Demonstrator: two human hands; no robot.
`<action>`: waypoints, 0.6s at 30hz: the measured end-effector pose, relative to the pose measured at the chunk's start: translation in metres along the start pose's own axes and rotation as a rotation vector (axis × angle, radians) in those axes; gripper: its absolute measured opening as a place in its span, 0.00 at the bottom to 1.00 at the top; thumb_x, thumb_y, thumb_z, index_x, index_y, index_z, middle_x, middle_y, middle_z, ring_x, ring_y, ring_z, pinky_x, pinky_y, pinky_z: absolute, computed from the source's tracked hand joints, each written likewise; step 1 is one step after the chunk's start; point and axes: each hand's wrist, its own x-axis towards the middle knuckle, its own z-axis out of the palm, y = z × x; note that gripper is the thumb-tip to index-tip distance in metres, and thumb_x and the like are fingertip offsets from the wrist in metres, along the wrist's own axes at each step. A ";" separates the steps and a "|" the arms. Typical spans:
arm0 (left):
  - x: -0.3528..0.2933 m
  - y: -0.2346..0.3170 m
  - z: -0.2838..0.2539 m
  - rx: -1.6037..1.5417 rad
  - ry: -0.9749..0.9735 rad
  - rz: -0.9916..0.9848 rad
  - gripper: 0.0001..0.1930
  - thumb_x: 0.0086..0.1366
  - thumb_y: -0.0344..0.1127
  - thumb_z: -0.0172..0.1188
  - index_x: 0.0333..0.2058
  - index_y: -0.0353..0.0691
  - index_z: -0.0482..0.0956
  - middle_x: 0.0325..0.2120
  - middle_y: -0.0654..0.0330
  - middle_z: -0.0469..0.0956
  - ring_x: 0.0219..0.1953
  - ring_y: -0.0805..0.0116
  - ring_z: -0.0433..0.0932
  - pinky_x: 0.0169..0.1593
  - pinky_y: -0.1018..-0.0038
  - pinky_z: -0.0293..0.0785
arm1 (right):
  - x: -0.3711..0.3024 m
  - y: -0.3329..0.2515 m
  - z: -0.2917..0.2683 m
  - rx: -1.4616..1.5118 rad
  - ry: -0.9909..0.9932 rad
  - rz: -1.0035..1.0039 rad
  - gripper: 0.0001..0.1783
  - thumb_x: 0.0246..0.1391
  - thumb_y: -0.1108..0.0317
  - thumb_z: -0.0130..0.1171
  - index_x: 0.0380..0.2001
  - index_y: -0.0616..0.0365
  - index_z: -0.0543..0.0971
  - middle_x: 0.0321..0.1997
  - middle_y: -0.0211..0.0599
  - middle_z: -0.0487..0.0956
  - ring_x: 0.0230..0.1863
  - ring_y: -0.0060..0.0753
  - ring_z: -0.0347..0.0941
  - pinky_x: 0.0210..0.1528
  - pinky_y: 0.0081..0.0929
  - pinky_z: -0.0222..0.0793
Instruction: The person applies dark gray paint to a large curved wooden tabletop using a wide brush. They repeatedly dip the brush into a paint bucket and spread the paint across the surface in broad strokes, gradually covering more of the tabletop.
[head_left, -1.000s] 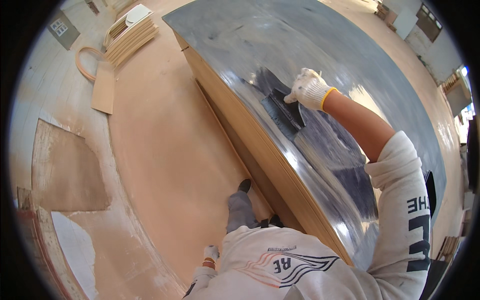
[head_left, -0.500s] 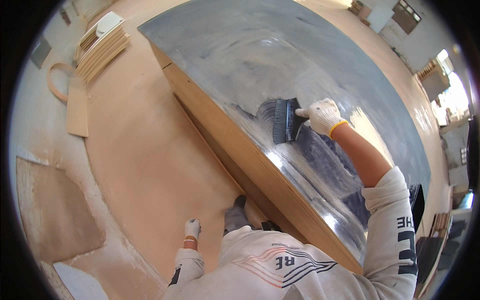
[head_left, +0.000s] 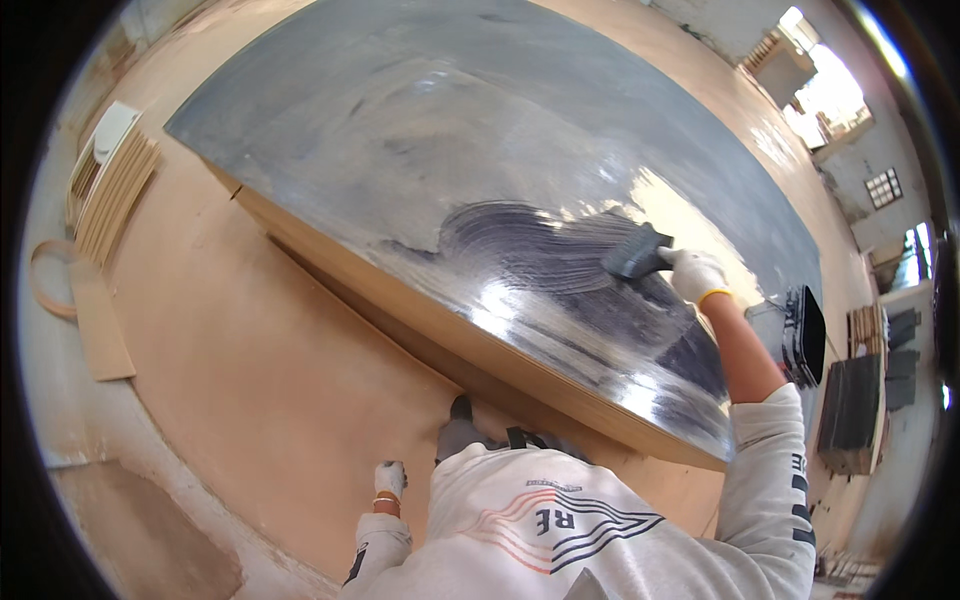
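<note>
A wide black brush point(head_left: 638, 253) is gripped in my right hand point(head_left: 697, 275), which wears a white knit glove with a yellow cuff. Its bristles press on the grey-coated top of a large board stack point(head_left: 400, 120), among wet, dark, curved streaks point(head_left: 520, 245). Just beyond the brush, a pale patch point(head_left: 690, 225) shows bare of the dark coat. Low beside my body, away from the stack, hangs my left hand point(head_left: 390, 478), gloved and with its fingers curled in. Nothing shows in it.
A black-rimmed bucket point(head_left: 803, 335) stands at the right, beyond my right forearm. Curved wooden pieces point(head_left: 115, 185) are piled at the far left, near a ring-shaped strip point(head_left: 50, 280) and a flat board point(head_left: 100, 325). Dark stacked panels point(head_left: 853, 415) stand farther right.
My right hand has swept the brush to the right and tilted it, leaving a broad band of dark streaks. The view has swung right, showing more of the bucket. My left hand still hangs low.
</note>
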 end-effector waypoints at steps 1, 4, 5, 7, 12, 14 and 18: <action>0.002 0.004 0.003 0.031 -0.028 -0.004 0.08 0.70 0.35 0.59 0.36 0.37 0.80 0.19 0.61 0.75 0.17 0.67 0.75 0.21 0.68 0.73 | 0.003 -0.003 0.020 0.034 0.118 -0.046 0.30 0.65 0.69 0.52 0.69 0.38 0.78 0.57 0.49 0.86 0.57 0.51 0.84 0.59 0.44 0.78; 0.008 0.012 0.007 0.108 -0.080 -0.035 0.07 0.70 0.34 0.59 0.37 0.38 0.80 0.19 0.61 0.75 0.17 0.66 0.74 0.20 0.67 0.73 | -0.020 -0.072 0.005 0.188 0.090 -0.163 0.37 0.62 0.75 0.47 0.73 0.37 0.72 0.58 0.54 0.84 0.57 0.53 0.84 0.59 0.43 0.79; 0.016 0.015 0.006 0.117 -0.087 -0.052 0.06 0.70 0.33 0.59 0.37 0.38 0.79 0.20 0.60 0.75 0.17 0.65 0.74 0.20 0.66 0.73 | -0.026 -0.095 -0.008 0.098 0.059 -0.211 0.35 0.63 0.74 0.47 0.73 0.39 0.72 0.52 0.52 0.86 0.53 0.53 0.85 0.54 0.46 0.81; 0.034 0.030 0.007 0.123 -0.080 -0.044 0.06 0.70 0.34 0.59 0.38 0.38 0.80 0.21 0.60 0.76 0.17 0.66 0.74 0.20 0.66 0.73 | -0.027 -0.122 -0.026 0.020 0.045 -0.224 0.30 0.68 0.74 0.44 0.71 0.41 0.74 0.48 0.47 0.87 0.48 0.48 0.86 0.49 0.44 0.84; 0.052 0.094 0.012 -0.014 -0.073 0.159 0.09 0.72 0.38 0.57 0.40 0.40 0.82 0.22 0.60 0.77 0.19 0.68 0.76 0.21 0.69 0.71 | 0.059 -0.067 -0.004 0.002 0.018 0.031 0.23 0.72 0.69 0.46 0.65 0.47 0.78 0.55 0.43 0.86 0.52 0.46 0.86 0.49 0.44 0.84; 0.056 0.104 0.013 -0.021 -0.068 0.150 0.09 0.72 0.37 0.57 0.41 0.40 0.82 0.23 0.59 0.77 0.20 0.67 0.76 0.22 0.69 0.72 | 0.071 -0.050 0.013 0.092 0.030 0.055 0.21 0.72 0.68 0.46 0.63 0.54 0.79 0.59 0.50 0.85 0.56 0.51 0.85 0.52 0.47 0.83; 0.072 0.075 0.020 -0.062 -0.136 -0.097 0.07 0.71 0.35 0.59 0.42 0.39 0.81 0.24 0.60 0.77 0.20 0.66 0.76 0.22 0.67 0.71 | 0.007 -0.136 -0.010 0.087 -0.002 -0.063 0.22 0.73 0.67 0.43 0.63 0.60 0.77 0.58 0.55 0.84 0.59 0.52 0.84 0.59 0.47 0.79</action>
